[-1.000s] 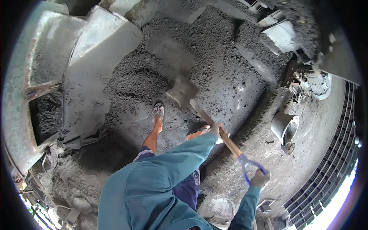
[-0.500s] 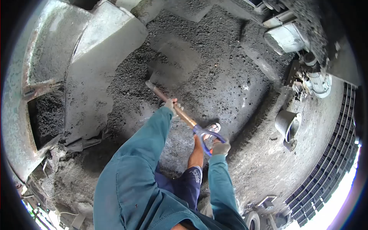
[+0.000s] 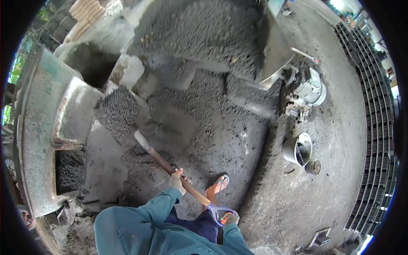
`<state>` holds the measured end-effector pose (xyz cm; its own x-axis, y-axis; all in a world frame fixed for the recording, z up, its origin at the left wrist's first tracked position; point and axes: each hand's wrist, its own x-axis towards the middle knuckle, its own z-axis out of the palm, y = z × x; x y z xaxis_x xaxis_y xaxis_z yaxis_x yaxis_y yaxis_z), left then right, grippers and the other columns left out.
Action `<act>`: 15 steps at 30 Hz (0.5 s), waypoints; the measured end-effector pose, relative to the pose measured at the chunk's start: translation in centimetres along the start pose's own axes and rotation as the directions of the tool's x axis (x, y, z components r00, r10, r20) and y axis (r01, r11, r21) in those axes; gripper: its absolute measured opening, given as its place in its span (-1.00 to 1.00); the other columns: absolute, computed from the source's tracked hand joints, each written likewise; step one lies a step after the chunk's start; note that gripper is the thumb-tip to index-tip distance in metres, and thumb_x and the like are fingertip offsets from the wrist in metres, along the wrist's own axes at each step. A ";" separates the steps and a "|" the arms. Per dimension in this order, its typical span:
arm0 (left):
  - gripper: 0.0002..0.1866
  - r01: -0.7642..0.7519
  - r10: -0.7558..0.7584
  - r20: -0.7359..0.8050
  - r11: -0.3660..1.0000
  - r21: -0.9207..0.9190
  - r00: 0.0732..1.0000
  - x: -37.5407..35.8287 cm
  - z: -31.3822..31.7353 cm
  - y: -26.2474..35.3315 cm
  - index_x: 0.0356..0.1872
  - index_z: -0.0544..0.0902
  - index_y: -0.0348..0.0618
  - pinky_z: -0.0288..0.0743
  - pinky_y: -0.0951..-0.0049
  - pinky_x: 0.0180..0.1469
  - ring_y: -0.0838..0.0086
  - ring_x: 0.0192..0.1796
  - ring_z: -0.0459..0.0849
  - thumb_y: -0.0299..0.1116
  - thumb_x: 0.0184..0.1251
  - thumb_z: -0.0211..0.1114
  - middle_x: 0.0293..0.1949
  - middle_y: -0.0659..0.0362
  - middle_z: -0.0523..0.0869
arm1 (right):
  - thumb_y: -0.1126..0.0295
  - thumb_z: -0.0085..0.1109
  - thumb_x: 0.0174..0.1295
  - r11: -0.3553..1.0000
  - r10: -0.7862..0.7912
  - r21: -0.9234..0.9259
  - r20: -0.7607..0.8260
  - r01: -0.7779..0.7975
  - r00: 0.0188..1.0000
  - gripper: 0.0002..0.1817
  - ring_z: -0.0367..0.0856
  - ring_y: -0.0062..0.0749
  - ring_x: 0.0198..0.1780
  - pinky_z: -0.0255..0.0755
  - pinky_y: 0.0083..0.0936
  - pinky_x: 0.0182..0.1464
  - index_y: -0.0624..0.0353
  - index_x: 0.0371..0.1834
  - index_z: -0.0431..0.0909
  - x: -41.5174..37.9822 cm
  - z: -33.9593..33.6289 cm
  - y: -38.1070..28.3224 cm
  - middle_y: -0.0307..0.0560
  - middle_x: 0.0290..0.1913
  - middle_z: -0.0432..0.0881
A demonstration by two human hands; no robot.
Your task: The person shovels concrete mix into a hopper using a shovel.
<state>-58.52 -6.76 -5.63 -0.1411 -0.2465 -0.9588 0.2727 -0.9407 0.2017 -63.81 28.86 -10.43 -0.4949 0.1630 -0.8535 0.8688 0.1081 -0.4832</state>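
A shovel (image 3: 159,159) runs diagonally in front of my body, its wooden shaft pointing up and to the left. Gloved and closed, my left hand (image 3: 177,182) wraps around the middle of the shaft. My right hand (image 3: 230,218), also gloved, grips the purple D-shaped handle at the near end. At the far end, the blade bears a heap of dark grey gritty mix (image 3: 117,111); the heap hides most of the blade. It is over the sloping metal sheet by the green-grey metal structure (image 3: 44,110).
A large pile of grey mix (image 3: 204,34) lies at the top. To the right are a motor (image 3: 310,91), a bucket (image 3: 293,151) and a small can (image 3: 313,167). Stacked dark blocks (image 3: 378,127) line the far right. A square opening (image 3: 70,172) with mix inside sits left.
The shovel blade has come up with a load of mix and swung left toward the metal structure. My view has turned, and both hands have kept their hold.
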 end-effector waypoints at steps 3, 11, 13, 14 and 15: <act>-0.73 -0.128 0.119 0.219 0.991 0.026 0.968 -5.9 7.6 1.9 -0.31 0.48 -0.08 0.52 0.14 -0.43 0.26 -0.57 0.52 -0.30 0.19 0.45 -0.56 0.16 0.47 | 0.61 0.00 0.10 0.971 0.154 0.148 0.224 -0.190 0.962 -0.87 0.49 -0.16 -0.64 0.46 -0.24 -0.65 0.28 -0.29 0.51 3.5 1.9 -2.2 0.01 -0.62 0.46; -0.70 -0.301 0.237 0.478 0.952 0.062 0.846 -8.4 13.7 2.9 -0.39 0.48 -0.09 0.54 0.11 -0.38 0.23 -0.53 0.53 -0.27 0.16 0.49 -0.58 0.17 0.48 | 0.46 0.01 0.20 0.997 0.018 -0.074 0.439 0.017 0.899 -0.86 0.55 -0.18 -0.57 0.43 -0.23 -0.60 0.15 -0.38 0.60 5.0 3.2 -11.8 0.01 -0.55 0.56; -0.69 -0.165 0.153 0.431 0.986 -0.011 0.889 -6.9 12.0 -0.2 -0.45 0.44 -0.04 0.53 0.10 -0.29 0.24 -0.49 0.49 -0.21 0.22 0.44 -0.60 0.18 0.45 | 0.38 0.18 0.20 0.969 -0.100 -0.191 0.281 0.158 0.955 -0.82 0.68 -0.18 -0.32 0.57 -0.26 -0.25 0.28 -0.28 0.64 7.0 -1.3 -13.0 0.08 -0.40 0.68; -0.68 -0.035 0.061 0.371 0.997 -0.076 0.926 -3.9 10.6 -2.3 -0.46 0.43 -0.05 0.52 0.06 -0.24 0.25 -0.49 0.48 -0.19 0.25 0.41 -0.58 0.17 0.46 | 0.34 0.26 0.19 0.938 -0.161 -0.272 0.209 0.216 0.964 -0.75 0.75 -0.17 -0.19 0.64 -0.28 -0.08 0.35 -0.23 0.67 8.7 -4.2 -12.7 0.11 -0.33 0.74; -0.67 0.092 -0.037 0.318 0.983 -0.159 0.947 -0.4 8.9 -4.8 -0.48 0.42 -0.05 0.50 0.03 -0.20 0.27 -0.48 0.48 -0.17 0.28 0.39 -0.57 0.16 0.47 | 0.40 0.35 0.16 0.542 -0.663 -0.760 -0.125 0.359 0.738 -0.81 0.74 -0.19 -0.28 0.62 -0.29 -0.17 0.32 -0.28 0.65 11.3 -6.4 -10.4 0.05 -0.35 0.73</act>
<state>-68.29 -4.20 -4.41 -0.4463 -0.2731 -0.8522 0.4067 -0.9101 0.0787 -78.57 35.90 -13.77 -0.9432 0.1710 -0.2847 0.2832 0.8620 -0.4204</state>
